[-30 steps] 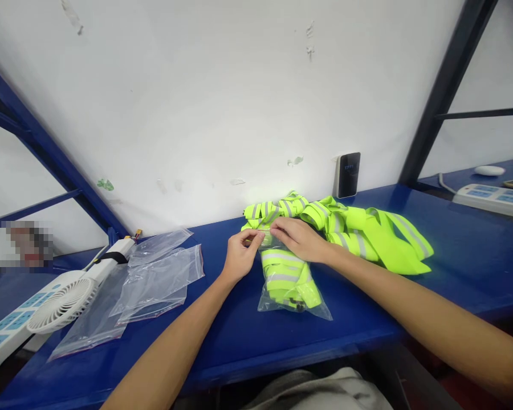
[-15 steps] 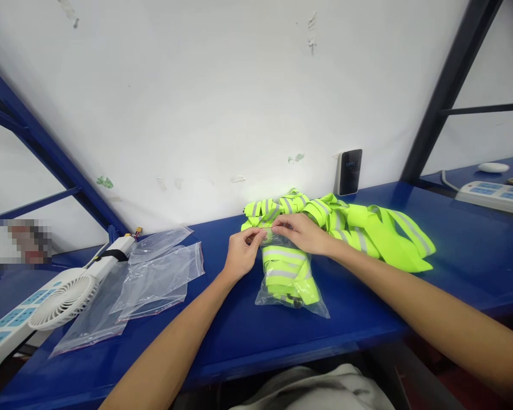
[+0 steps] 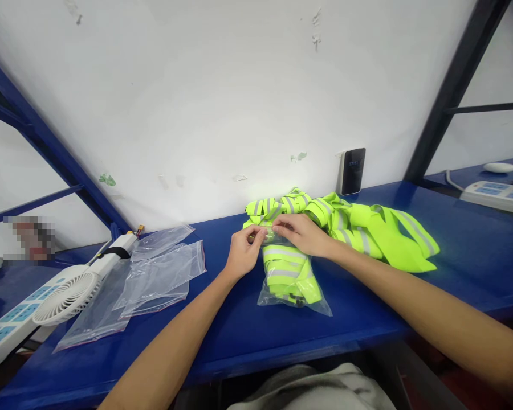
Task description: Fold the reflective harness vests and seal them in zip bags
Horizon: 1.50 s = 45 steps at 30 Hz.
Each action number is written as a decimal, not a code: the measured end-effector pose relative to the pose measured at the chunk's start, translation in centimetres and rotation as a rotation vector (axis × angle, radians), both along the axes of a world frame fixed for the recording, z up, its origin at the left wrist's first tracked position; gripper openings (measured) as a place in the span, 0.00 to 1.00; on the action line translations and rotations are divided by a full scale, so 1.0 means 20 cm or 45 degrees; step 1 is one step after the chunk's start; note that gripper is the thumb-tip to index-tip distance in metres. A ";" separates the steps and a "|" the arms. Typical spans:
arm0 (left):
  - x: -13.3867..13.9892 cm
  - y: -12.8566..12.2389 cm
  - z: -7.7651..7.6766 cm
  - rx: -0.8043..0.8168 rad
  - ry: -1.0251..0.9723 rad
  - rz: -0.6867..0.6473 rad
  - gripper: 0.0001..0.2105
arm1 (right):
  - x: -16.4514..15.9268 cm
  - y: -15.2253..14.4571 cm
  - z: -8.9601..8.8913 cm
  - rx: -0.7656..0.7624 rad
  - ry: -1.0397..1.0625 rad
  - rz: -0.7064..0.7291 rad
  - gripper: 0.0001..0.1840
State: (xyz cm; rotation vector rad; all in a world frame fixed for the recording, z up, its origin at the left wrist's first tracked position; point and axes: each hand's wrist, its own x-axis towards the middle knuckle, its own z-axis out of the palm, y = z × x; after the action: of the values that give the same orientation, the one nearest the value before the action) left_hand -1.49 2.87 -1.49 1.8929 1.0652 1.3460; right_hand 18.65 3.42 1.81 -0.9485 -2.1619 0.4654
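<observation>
A clear zip bag [image 3: 270, 293] lies on the blue table with a folded neon-yellow reflective strap [image 3: 288, 272] inside it, grey stripes across the fabric. My left hand [image 3: 245, 250] pinches the bag's top edge at its left part. Close beside it, my right hand [image 3: 301, 232] grips the same edge between thumb and fingers. Only a narrow stretch of the edge shows between the two hands. Just behind the hands spreads a heap of more neon-yellow reflective straps [image 3: 374, 228], partly hidden by my right hand and forearm.
Several flat clear zip bags [image 3: 158, 279] overlap on the left. Next to them are a white handheld fan [image 3: 68, 299] and a power strip [image 3: 8, 327]. A dark-screened device [image 3: 352, 171] leans on the wall. Another power strip [image 3: 496, 193] lies far right.
The whole view has shifted slightly to the right. Both hands keep their hold on the bag's top edge, with hardly any movement.
</observation>
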 end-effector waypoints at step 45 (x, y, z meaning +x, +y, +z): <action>-0.03 0.03 0.00 -0.143 0.012 -0.149 0.11 | -0.02 0.00 -0.01 0.031 -0.109 -0.055 0.07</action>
State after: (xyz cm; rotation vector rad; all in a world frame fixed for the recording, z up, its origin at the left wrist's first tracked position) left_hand -2.07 3.54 -1.46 1.8509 0.9967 1.1884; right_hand 18.23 3.50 1.64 -1.0167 -2.2135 0.3831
